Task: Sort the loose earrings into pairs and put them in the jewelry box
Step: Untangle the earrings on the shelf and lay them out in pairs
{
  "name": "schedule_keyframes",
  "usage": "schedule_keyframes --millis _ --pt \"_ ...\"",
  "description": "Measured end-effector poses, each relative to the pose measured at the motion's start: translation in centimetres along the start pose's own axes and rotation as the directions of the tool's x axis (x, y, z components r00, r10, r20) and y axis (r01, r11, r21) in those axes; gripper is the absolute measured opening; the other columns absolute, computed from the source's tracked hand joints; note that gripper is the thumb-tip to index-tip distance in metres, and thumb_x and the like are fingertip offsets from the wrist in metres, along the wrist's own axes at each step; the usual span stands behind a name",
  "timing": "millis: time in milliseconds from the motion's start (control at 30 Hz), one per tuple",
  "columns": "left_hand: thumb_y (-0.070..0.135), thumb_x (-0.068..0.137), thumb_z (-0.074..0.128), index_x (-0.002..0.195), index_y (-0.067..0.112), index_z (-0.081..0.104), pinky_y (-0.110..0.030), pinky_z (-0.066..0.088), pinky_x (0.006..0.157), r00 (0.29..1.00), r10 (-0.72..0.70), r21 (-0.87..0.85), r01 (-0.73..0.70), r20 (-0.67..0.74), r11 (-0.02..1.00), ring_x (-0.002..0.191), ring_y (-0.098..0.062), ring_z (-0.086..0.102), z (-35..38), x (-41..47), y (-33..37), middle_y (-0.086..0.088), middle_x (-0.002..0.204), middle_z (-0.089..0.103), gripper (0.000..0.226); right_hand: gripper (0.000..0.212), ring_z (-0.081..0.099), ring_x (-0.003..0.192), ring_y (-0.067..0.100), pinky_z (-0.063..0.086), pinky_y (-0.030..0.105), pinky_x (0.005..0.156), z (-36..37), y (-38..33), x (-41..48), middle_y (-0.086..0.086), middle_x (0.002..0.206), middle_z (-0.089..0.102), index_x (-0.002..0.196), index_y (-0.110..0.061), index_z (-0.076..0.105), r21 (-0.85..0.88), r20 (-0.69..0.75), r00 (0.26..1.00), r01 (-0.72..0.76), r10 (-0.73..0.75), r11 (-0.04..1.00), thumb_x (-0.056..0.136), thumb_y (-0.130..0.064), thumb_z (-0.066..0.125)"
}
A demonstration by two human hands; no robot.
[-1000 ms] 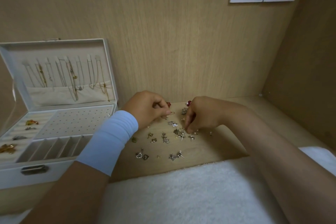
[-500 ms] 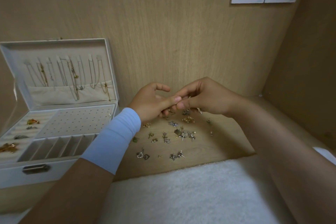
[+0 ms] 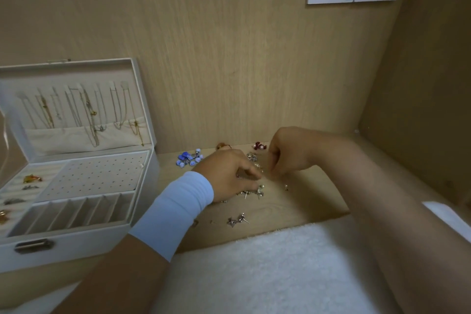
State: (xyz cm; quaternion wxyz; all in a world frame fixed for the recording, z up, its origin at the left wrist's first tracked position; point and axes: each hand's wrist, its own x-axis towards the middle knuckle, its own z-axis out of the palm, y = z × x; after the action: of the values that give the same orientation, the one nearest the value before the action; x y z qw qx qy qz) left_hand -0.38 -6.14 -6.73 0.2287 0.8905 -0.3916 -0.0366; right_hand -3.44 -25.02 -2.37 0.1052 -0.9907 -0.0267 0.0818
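Reaching in from the lower left, the left hand [image 3: 228,173] lies knuckles-up over the loose earrings [image 3: 254,190] on the wooden shelf [image 3: 293,209]. It has a pale blue cuff [image 3: 175,211] round its wrist and its fingers are curled down onto the small silver pieces; whether they pinch one is too small and blurred to tell. The right hand [image 3: 289,155] comes from the lower right, its bare forearm crossing the white towel [image 3: 254,267]. Its wrist is bent and its fingers are curled downward, the tips just beside those of the left hand; whether it grasps anything cannot be told either. Behind the left hand lies one cluster of blue earrings [image 3: 189,158]. One amber piece [image 3: 221,146] and one red piece [image 3: 260,146] lie by the back panel, and two silver studs [image 3: 238,219] lie near the towel's edge. The heap under the fingers cannot be counted. One jewelry box [image 3: 76,245] stands open at the left, near the scatter. Its lid is upright with several chains [image 3: 89,115] hanging inside, and four pieces [image 3: 31,178] lie in its left-hand ridged section.
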Motion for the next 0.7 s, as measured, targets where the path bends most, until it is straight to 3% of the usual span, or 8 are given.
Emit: schedule_keyframes --millis 167,400,533,600,700 --pt "0.037 0.08 0.077 0.096 0.037 0.077 -0.03 0.04 0.1 0.999 0.03 0.056 -0.029 -0.016 0.998 0.107 -0.009 0.048 -0.1 0.3 -0.8 0.02 0.096 0.063 0.015 0.01 0.068 0.078 0.013 0.061 0.036 0.077 1.1 -0.6 0.6 -0.01 0.075 0.07 0.079 -0.025 0.077 -0.064 0.013 1.0 -0.005 0.006 0.998 0.069 -0.024 0.075" --pt "0.036 0.084 0.073 0.09 0.037 0.075 -0.036 0.045 0.098 0.997 -0.01 -0.018 0.009 -0.08 1.0 0.098 -0.006 0.053 -0.8 0.3 -1.1 0.022 0.089 0.06 0.007 0.013 0.07 0.082 0.016 0.06 0.038 0.08 -0.4 0.2 0.4 -0.001 0.083 0.075 0.083 -0.02 0.08 -0.082 0.005 1.0 -0.018 0.019 0.996 0.072 -0.025 0.078" --pt "0.033 0.086 0.072 0.091 0.037 0.075 -0.031 0.049 0.092 0.993 -0.063 -0.057 0.058 -0.102 0.997 0.093 -0.002 0.058 -1.2 0.0 -1.2 0.017 0.094 0.064 0.007 0.017 0.062 0.059 0.016 0.052 0.03 0.065 -1.3 0.4 -0.2 0.005 0.074 0.075 0.08 -0.016 0.08 -0.1 0.091 0.989 -0.112 0.121 0.989 0.066 -0.025 0.076" --pt "0.033 0.087 0.072 0.093 0.037 0.075 -0.027 0.049 0.089 0.992 -0.072 -0.058 0.067 -0.103 0.996 0.091 0.0 0.058 -1.3 -0.1 -1.0 0.018 0.095 0.064 0.008 0.021 0.059 0.055 0.014 0.052 0.029 0.067 -0.9 -0.1 -0.5 -0.001 0.065 0.072 0.077 -0.018 0.08 -0.127 0.171 0.971 -0.149 0.17 0.981 0.063 -0.035 0.082" --pt "0.03 0.087 0.072 0.094 0.034 0.076 -0.023 0.049 0.085 0.992 -0.069 -0.084 0.06 -0.107 0.995 0.087 0.0 0.059 -1.1 -0.1 -0.6 0.018 0.092 0.063 0.009 0.02 0.059 0.056 0.012 0.05 0.028 0.067 -0.2 -0.6 -0.5 -0.003 0.068 0.074 0.075 -0.017 0.08 -0.126 0.217 0.959 -0.157 0.181 0.98 0.064 -0.034 0.081"
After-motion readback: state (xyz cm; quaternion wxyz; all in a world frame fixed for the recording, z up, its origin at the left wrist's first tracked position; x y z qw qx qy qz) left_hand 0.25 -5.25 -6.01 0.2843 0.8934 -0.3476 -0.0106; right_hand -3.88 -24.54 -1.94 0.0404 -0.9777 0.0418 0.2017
